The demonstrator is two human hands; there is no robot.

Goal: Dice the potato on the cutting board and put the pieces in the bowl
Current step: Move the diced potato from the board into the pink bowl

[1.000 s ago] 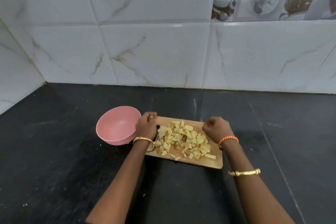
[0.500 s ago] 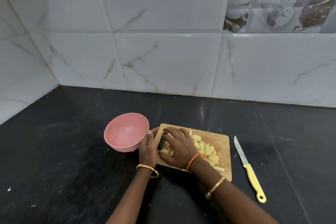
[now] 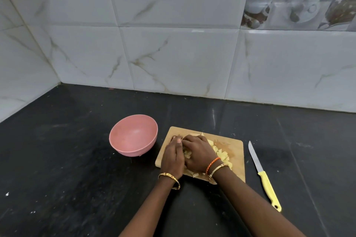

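1. Both hands, left (image 3: 172,157) and right (image 3: 199,153), cup the potato pieces (image 3: 221,155) between them on the cutting board (image 3: 236,161), fingers curled round the heap.
2. Pink bowl (image 3: 133,136) sits just left of the board, nothing in it.
3. Yellow-handled knife (image 3: 264,177) lies on the black tabletop (image 3: 77,169) to the right.

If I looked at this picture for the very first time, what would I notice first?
Probably the two hands, left hand and right hand, cupped together over yellow potato pieces on the wooden cutting board. Next, the empty pink bowl left of the board, and the yellow-handled knife lying right of it.
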